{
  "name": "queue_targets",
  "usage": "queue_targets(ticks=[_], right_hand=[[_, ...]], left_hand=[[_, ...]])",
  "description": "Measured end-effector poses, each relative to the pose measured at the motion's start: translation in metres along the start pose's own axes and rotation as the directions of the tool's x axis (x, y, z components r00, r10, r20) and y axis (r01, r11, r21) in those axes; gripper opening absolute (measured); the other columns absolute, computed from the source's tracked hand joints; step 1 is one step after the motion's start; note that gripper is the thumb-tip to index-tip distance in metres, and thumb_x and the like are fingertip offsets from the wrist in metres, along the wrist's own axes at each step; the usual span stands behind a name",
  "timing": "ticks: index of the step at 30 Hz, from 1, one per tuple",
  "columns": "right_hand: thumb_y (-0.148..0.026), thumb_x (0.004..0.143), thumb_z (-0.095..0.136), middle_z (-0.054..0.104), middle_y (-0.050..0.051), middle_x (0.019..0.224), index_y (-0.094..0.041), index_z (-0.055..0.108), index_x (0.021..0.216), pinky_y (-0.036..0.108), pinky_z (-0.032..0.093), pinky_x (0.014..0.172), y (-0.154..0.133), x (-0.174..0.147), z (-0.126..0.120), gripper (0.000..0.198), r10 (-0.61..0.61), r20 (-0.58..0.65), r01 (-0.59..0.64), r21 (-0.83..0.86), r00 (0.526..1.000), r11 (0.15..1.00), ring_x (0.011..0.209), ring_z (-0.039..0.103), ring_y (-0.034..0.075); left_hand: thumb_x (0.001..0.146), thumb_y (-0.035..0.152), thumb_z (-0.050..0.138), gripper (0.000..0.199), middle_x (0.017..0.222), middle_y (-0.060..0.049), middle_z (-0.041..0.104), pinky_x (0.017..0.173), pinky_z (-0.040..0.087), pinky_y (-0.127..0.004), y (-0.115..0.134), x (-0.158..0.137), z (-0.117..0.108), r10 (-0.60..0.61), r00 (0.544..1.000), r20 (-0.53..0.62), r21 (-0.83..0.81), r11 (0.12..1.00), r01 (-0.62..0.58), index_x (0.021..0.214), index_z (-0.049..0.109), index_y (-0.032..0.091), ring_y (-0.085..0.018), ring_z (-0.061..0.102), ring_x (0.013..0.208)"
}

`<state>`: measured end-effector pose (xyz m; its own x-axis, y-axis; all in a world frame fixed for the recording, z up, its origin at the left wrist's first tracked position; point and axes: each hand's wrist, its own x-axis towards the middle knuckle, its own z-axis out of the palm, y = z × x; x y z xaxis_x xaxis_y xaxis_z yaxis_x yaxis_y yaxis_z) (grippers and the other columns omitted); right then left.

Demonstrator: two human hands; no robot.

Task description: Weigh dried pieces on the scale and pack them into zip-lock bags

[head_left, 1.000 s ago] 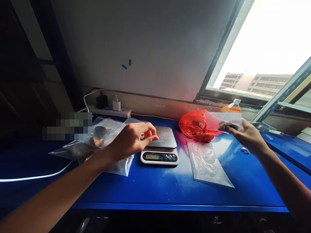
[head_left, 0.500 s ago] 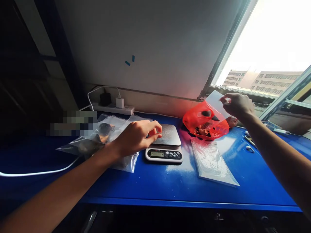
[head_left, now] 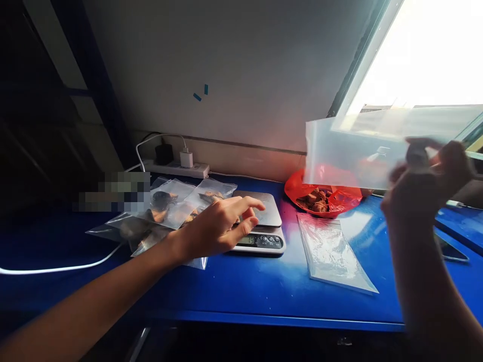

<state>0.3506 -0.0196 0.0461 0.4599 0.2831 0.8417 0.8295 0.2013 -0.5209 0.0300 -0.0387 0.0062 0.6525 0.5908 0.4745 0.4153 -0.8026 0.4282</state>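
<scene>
My left hand [head_left: 222,227] hovers over the left front of a small kitchen scale [head_left: 264,217], fingers spread, with nothing visible in it. My right hand [head_left: 422,183] is raised at the right and pinches the corner of a clear plastic bag [head_left: 350,151], held up in front of the window. Behind that bag an open red plastic bag [head_left: 326,197] with brown pieces lies on the blue table [head_left: 241,291]. A flat stack of empty clear bags [head_left: 334,254] lies right of the scale.
Several filled clear bags [head_left: 166,208] lie left of the scale. A white power strip [head_left: 177,168] with chargers sits against the wall, its white cable [head_left: 56,269] running left. A phone [head_left: 451,249] lies at the far right. The table's front edge is near me.
My right hand lifted a clear bag from the red bag up and toward me. My left hand opened its fingers and slid slightly forward over the scale.
</scene>
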Motion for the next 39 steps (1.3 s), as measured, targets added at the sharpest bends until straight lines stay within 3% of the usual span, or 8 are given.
queue_targets(ticks=[2,5,11,26,28,33,35,39], right_hand=[[-0.039,0.090,0.047,0.057,0.004,0.068,-0.018,0.058,0.099,0.031,0.038,0.045,-0.018,-0.030,0.007,0.025,0.130,0.120,-0.168,0.392,0.984,0.905,0.047,0.051,0.012],[-0.042,0.087,0.053,0.047,-0.005,0.051,-0.025,0.051,0.093,0.028,0.039,0.044,-0.039,-0.065,0.017,0.018,0.061,0.437,-0.329,0.572,0.898,0.751,0.043,0.050,0.012],[-0.045,0.089,0.049,0.044,-0.007,0.052,-0.028,0.041,0.094,0.030,0.042,0.047,-0.042,-0.076,0.018,0.019,0.022,0.573,-0.395,0.536,0.819,0.746,0.046,0.053,0.014],[-0.048,0.077,0.046,0.048,-0.003,0.066,-0.027,0.037,0.095,0.032,0.042,0.054,-0.034,-0.076,0.020,0.030,-0.104,0.759,-0.489,0.512,0.643,0.706,0.053,0.052,0.015],[-0.045,0.077,0.046,0.051,-0.003,0.068,-0.026,0.035,0.094,0.032,0.042,0.056,-0.030,-0.074,0.020,0.029,-0.200,0.808,-0.419,0.478,0.554,0.772,0.057,0.053,0.015],[-0.036,0.071,0.057,0.060,0.003,0.075,-0.022,0.039,0.099,0.032,0.039,0.059,-0.024,-0.081,0.022,0.036,-0.261,0.954,0.176,0.234,0.145,0.956,0.066,0.056,0.020],[-0.036,0.075,0.056,0.064,0.008,0.084,-0.021,0.045,0.098,0.032,0.040,0.061,-0.022,-0.086,0.024,0.030,-0.253,0.965,0.277,0.223,0.076,0.935,0.074,0.060,0.023],[-0.037,0.076,0.057,0.065,0.008,0.090,-0.024,0.047,0.099,0.032,0.041,0.063,-0.021,-0.092,0.030,0.029,-0.228,0.972,0.274,0.206,0.052,0.940,0.086,0.063,0.026]], left_hand=[[0.095,0.039,0.047,0.039,0.102,-0.008,0.068,0.070,0.052,-0.029,0.004,0.001,0.003,-0.069,0.998,0.005,-0.083,0.994,0.070,0.127,0.051,0.017,-0.018,0.064,0.085],[0.096,0.046,0.043,0.041,0.105,-0.008,0.068,0.068,0.052,-0.028,0.006,0.003,0.006,-0.203,0.978,-0.040,-0.226,0.956,0.189,0.127,0.050,0.019,-0.019,0.065,0.088],[0.096,0.036,0.046,0.027,0.073,0.000,0.063,0.067,0.050,-0.027,-0.010,0.009,0.000,-0.298,0.910,-0.288,-0.419,0.894,0.160,0.080,0.061,0.020,-0.013,0.062,0.069],[0.083,0.030,0.053,0.021,0.068,-0.002,0.061,0.057,0.044,-0.028,-0.026,0.017,-0.011,-0.423,0.824,-0.376,-0.639,0.763,0.100,0.066,0.061,0.020,-0.014,0.056,0.064],[0.080,0.026,0.053,0.020,0.062,0.000,0.057,0.055,0.042,-0.026,-0.030,0.017,-0.019,-0.426,0.778,-0.462,-0.646,0.763,0.034,0.062,0.059,0.018,-0.011,0.052,0.059],[0.071,0.018,0.052,0.019,0.049,0.004,0.042,0.053,0.036,-0.023,-0.040,0.018,-0.039,-0.523,0.661,-0.538,-0.748,0.657,-0.088,0.053,0.047,0.017,-0.007,0.040,0.051],[0.068,0.020,0.054,0.019,0.047,0.004,0.036,0.050,0.034,-0.024,-0.041,0.019,-0.041,-0.554,0.670,-0.494,-0.785,0.616,-0.069,0.052,0.043,0.019,-0.007,0.036,0.049],[0.065,0.029,0.061,0.026,0.047,0.005,0.029,0.046,0.030,-0.026,-0.040,0.020,-0.039,-0.535,0.716,-0.448,-0.779,0.627,-0.019,0.054,0.039,0.021,-0.008,0.030,0.048]])
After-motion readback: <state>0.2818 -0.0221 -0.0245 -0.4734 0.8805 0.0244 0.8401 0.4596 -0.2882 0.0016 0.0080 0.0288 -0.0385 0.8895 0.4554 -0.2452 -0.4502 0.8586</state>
